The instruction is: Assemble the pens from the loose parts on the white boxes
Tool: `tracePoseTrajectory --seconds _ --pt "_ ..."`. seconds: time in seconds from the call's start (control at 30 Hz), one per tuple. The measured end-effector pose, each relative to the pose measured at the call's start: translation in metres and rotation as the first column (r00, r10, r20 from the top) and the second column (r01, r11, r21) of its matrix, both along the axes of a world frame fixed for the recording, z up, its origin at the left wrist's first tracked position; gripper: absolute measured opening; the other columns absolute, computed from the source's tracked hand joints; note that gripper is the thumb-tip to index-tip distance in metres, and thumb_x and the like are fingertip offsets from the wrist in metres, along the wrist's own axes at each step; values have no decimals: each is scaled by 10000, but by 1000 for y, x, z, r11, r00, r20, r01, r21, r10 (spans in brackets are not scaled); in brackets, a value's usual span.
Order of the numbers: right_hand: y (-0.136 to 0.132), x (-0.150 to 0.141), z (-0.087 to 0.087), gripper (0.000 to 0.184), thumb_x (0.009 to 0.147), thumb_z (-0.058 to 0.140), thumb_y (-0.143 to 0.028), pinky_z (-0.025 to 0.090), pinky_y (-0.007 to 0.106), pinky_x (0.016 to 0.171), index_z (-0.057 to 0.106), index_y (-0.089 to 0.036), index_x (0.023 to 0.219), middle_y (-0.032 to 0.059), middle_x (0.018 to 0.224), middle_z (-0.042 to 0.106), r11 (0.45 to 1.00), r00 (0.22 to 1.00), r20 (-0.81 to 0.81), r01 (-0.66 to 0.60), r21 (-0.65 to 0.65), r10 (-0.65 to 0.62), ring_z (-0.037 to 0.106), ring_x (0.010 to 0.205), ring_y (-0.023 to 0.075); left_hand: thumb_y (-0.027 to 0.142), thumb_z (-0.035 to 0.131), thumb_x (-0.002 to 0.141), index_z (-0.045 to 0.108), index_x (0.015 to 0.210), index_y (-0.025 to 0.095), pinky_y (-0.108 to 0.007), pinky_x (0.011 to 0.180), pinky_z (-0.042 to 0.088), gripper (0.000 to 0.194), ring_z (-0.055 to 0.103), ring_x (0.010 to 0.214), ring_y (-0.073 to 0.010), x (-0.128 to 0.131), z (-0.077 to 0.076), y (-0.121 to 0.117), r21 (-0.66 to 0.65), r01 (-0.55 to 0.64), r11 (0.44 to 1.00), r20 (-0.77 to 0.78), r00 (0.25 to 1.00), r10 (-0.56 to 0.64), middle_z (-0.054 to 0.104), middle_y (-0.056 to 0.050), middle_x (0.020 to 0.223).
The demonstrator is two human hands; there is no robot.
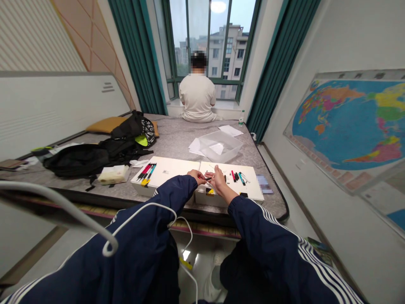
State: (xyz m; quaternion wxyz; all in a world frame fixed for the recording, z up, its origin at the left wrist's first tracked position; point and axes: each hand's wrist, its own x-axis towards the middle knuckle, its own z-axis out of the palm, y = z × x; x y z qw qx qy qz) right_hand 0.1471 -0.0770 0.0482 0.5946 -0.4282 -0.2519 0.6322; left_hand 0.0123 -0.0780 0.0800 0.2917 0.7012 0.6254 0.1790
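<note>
My left hand (196,175) and my right hand (217,179) meet over the seam between two white boards (171,168) lying on a grey mattress (177,139). Both hands are closed in a pinch around a small dark pen (207,179) held between them. Several assembled pens (147,171) in red, black and blue lie in a row on the left board. Loose pen parts (236,176) in red, black and blue are scattered on the right board, just right of my right hand. Both arms wear dark blue sleeves with white stripes.
A clear plastic tub (220,145) and loose papers (230,130) sit behind the boards. A black backpack (95,154) and tissue pack (113,174) lie left. Another person (198,95) sits at the window, back turned. A world map (351,122) leans on the right wall. A white cable (79,219) crosses in front.
</note>
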Motion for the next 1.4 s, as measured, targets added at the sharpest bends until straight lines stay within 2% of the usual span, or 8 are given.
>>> tracePoseTrajectory --seconds 0.17,0.37,0.53,0.67,0.87,1.13,1.27,1.4 --pt "9 10 -2 177 819 387 -104 525 324 590 434 -172 975 106 858 654 984 989 -129 -93 -154 73 666 723 194 329 727 594 744 815 178 -223 617 442 269 604 674 -146 2 1 -1 25 -17 1000 -15 1000 18 687 -22 705" --pt "7 23 -4 274 773 418 -12 529 291 668 454 -199 970 86 946 675 988 989 -112 -111 -110 98 678 814 156 308 737 583 746 802 182 -228 639 451 254 599 670 -147 2 2 -2 28 -26 999 -8 1000 26 679 -18 682" --pt "0 25 -5 179 813 515 -95 529 313 725 514 -208 953 75 1070 660 989 984 -106 -147 -29 144 664 884 158 316 729 598 743 805 189 -223 626 440 243 581 647 -137 2 3 -1 26 -45 999 6 999 44 663 -8 664" --pt "-6 21 1 205 786 609 -171 534 303 724 555 -232 974 39 1171 627 983 969 -167 -178 37 182 637 938 171 336 730 598 737 809 186 -218 582 416 259 551 606 -127 2 3 0 26 -42 999 52 998 41 640 -3 638" --pt "-17 8 12 197 825 571 -216 544 297 647 567 -254 1019 42 1165 636 978 962 -193 -174 113 194 621 940 182 342 718 625 706 826 153 -209 530 396 276 519 540 -108 4 1 0 9 -25 1000 82 996 24 622 -8 622" --pt "-23 -4 7 198 860 523 -263 532 284 646 582 -246 1048 57 1177 629 972 962 -210 -131 193 172 628 919 175 312 718 681 633 868 136 -197 454 396 271 470 395 -69 7 0 -3 -115 -27 993 229 972 53 632 4 599" --pt "-29 -8 10 243 859 525 -284 511 253 669 601 -218 1080 77 1103 655 972 982 -104 -136 193 158 632 904 163 261 636 777 545 920 130 -183 395 367 214 422 326 -42 6 -6 -1 -169 13 985 365 930 51 651 -5 652" --pt "-34 10 17 301 808 612 -303 499 271 749 622 -234 1101 48 1072 658 911 929 167 -359 202 329 613 903 150 200 647 762 504 851 144 -157 379 334 178 374 312 -19 4 -11 -2 -124 51 991 403 915 3 646 15 618"
